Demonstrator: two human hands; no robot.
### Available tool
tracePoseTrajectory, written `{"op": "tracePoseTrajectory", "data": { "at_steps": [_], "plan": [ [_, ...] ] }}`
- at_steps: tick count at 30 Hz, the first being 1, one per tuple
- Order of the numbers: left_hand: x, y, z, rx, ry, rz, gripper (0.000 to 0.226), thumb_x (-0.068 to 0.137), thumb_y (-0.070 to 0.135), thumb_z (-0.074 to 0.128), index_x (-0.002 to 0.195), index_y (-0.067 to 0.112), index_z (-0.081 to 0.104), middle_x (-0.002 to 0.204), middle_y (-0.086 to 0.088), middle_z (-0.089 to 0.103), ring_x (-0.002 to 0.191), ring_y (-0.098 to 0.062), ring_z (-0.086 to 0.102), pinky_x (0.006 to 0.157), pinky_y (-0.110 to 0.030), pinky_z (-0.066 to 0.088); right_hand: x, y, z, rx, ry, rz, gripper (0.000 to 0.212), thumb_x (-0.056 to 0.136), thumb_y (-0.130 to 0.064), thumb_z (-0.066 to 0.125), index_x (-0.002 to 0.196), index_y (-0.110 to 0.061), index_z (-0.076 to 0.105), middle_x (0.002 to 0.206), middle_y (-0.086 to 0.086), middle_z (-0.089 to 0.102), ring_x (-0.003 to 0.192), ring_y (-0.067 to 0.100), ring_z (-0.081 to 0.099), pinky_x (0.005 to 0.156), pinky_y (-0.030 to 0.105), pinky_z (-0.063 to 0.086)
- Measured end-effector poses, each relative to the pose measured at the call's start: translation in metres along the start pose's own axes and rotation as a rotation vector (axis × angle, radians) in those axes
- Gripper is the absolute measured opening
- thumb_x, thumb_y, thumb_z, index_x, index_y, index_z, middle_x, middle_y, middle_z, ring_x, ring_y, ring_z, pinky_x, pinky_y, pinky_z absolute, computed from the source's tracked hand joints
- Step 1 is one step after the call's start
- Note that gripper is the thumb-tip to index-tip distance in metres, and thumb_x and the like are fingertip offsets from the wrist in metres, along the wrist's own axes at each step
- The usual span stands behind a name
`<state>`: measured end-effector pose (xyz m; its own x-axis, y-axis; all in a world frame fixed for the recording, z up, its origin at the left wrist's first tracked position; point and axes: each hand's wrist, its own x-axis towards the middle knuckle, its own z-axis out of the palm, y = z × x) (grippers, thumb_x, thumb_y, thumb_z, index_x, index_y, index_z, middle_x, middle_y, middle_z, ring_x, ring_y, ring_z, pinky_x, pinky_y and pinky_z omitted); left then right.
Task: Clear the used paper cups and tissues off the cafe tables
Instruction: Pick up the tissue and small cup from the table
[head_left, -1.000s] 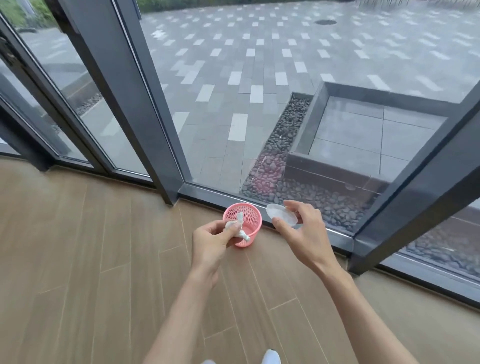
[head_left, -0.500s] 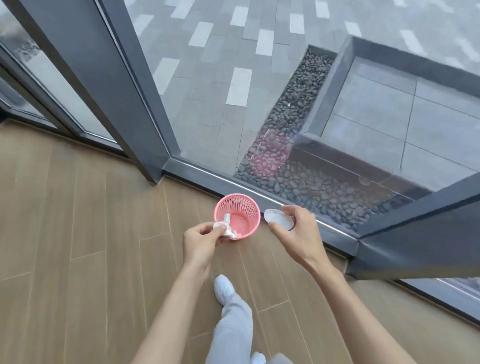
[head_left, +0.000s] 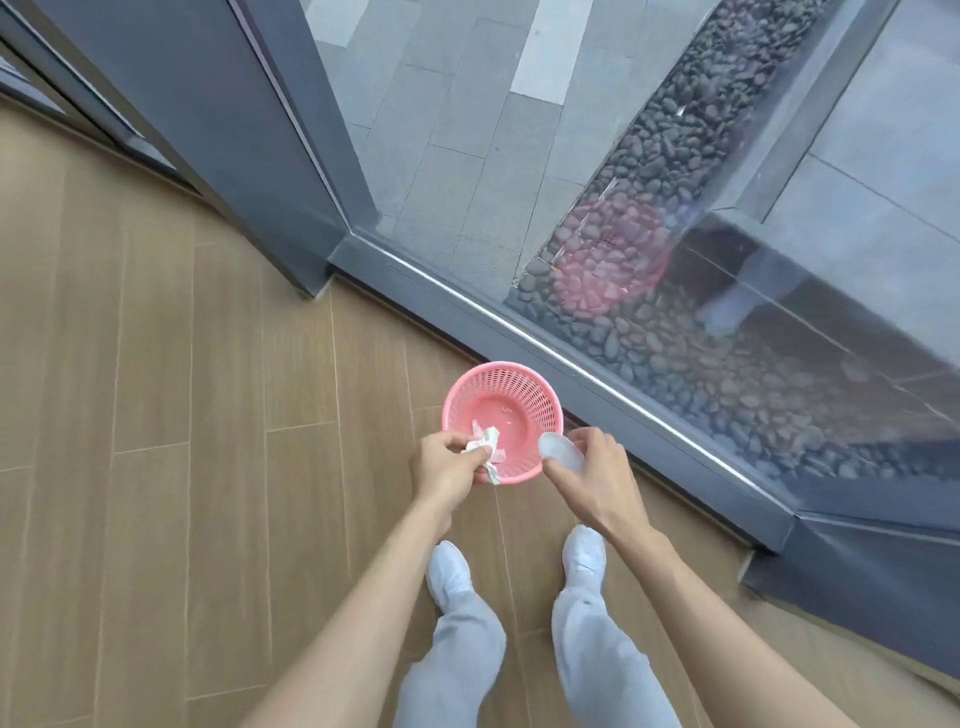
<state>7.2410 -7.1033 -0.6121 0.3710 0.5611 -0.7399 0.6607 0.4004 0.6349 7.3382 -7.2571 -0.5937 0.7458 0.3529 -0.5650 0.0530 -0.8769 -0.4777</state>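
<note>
A small pink mesh waste basket (head_left: 524, 379) stands on the wooden floor by the window frame, nearly empty with a few scraps on its bottom. My left hand (head_left: 444, 470) pinches a crumpled white tissue (head_left: 485, 447) over the basket's near left rim. My right hand (head_left: 595, 480) holds a white paper cup (head_left: 558, 451) by its side at the basket's near right rim, the cup's mouth tilted toward the basket.
A dark grey window frame (head_left: 519, 332) and glass run diagonally just beyond the basket, with pebbles and paving outside. A thick grey pillar (head_left: 208, 130) stands at the upper left. My two white shoes (head_left: 449, 571) are on the plank floor below my hands.
The view has tilted down and closed in on the basket. Both hands have come over the basket's near rim, still holding the tissue and the cup. My feet have come to stand side by side.
</note>
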Motion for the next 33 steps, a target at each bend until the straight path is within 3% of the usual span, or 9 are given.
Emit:
{"op": "tracePoseTrajectory", "data": {
  "at_steps": [4,7,10,16,20,25,29,31,33],
  "plan": [
    [0.1,-0.051,0.053,0.104,0.034,0.02,0.006,0.085,-0.005,0.07,0.089,-0.001,0.068,0.078,-0.01,0.066,0.053,-0.019,0.065,0.064,-0.034,0.057,0.094,0.043,0.068,-0.171,-0.038,-0.115,0.057,0.086,-0.045,0.061,0.132,-0.014,0.048,0.128,0.003,0.052,0.124,0.023,0.044,0.095,0.038,0.045],
    [0.173,-0.102,0.093,0.376,0.089,0.118,0.008,0.081,0.001,0.071,0.081,0.009,0.071,0.091,-0.011,0.074,0.084,-0.031,0.071,0.08,-0.039,0.057,0.16,0.078,0.121,-0.249,-0.042,-0.168,0.053,0.088,-0.042,0.061,0.13,-0.012,0.047,0.131,0.005,0.051,0.125,0.025,0.044,0.093,0.038,0.045],
    [0.226,-0.151,0.123,0.671,0.098,0.214,0.011,0.089,0.004,0.068,0.099,0.005,0.073,0.112,-0.012,0.066,0.106,-0.03,0.061,0.089,-0.034,0.044,0.213,0.111,0.17,-0.33,-0.083,-0.224,0.047,0.09,-0.033,0.061,0.128,-0.008,0.048,0.131,0.011,0.051,0.125,0.029,0.046,0.098,0.038,0.042],
    [0.292,-0.203,0.162,0.92,0.044,0.241,0.022,0.096,0.002,0.057,0.114,0.0,0.069,0.132,-0.021,0.058,0.096,-0.031,0.066,0.084,-0.04,0.054,0.281,0.147,0.234,-0.469,-0.195,-0.272,0.051,0.093,-0.032,0.062,0.13,-0.002,0.043,0.131,0.018,0.05,0.123,0.035,0.048,0.098,0.039,0.043],
    [0.297,-0.212,0.168,0.976,0.022,0.219,0.038,0.094,-0.009,0.052,0.129,0.0,0.061,0.142,-0.021,0.052,0.112,-0.032,0.063,0.095,-0.039,0.053,0.293,0.15,0.239,-0.494,-0.273,-0.221,0.051,0.095,-0.031,0.063,0.129,0.0,0.042,0.133,0.022,0.049,0.125,0.037,0.05,0.098,0.042,0.044],
    [0.255,-0.185,0.142,0.896,0.097,0.202,0.031,0.095,-0.002,0.057,0.123,0.005,0.068,0.128,-0.014,0.064,0.114,-0.032,0.062,0.095,-0.039,0.048,0.253,0.137,0.207,-0.335,-0.223,-0.19,0.038,0.094,-0.017,0.056,0.126,-0.001,0.048,0.132,0.019,0.054,0.121,0.036,0.053,0.095,0.042,0.043],
    [0.205,-0.122,0.118,0.572,0.088,0.1,0.021,0.09,0.006,0.067,0.105,0.015,0.077,0.113,-0.005,0.075,0.106,-0.026,0.069,0.099,-0.037,0.053,0.2,0.105,0.139,-0.123,-0.179,-0.117,0.042,0.094,-0.022,0.059,0.132,-0.006,0.053,0.137,0.011,0.057,0.124,0.029,0.056,0.097,0.039,0.046],
    [0.165,-0.078,0.11,0.344,0.042,0.071,0.021,0.089,0.004,0.065,0.088,0.022,0.075,0.097,-0.005,0.076,0.092,-0.026,0.073,0.09,-0.042,0.059,0.171,0.082,0.095,0.004,-0.126,-0.104,0.041,0.092,-0.021,0.061,0.131,-0.009,0.057,0.134,0.006,0.063,0.12,0.024,0.06,0.097,0.035,0.047],
    [0.113,-0.026,0.106,0.196,0.004,0.129,0.019,0.093,0.005,0.063,0.086,0.021,0.071,0.089,-0.007,0.075,0.081,-0.023,0.073,0.076,-0.033,0.061,0.139,0.057,0.045,0.136,-0.037,-0.098,0.036,0.091,-0.022,0.062,0.126,-0.011,0.062,0.125,0.003,0.069,0.11,0.019,0.064,0.092,0.031,0.049]
  ]
}}
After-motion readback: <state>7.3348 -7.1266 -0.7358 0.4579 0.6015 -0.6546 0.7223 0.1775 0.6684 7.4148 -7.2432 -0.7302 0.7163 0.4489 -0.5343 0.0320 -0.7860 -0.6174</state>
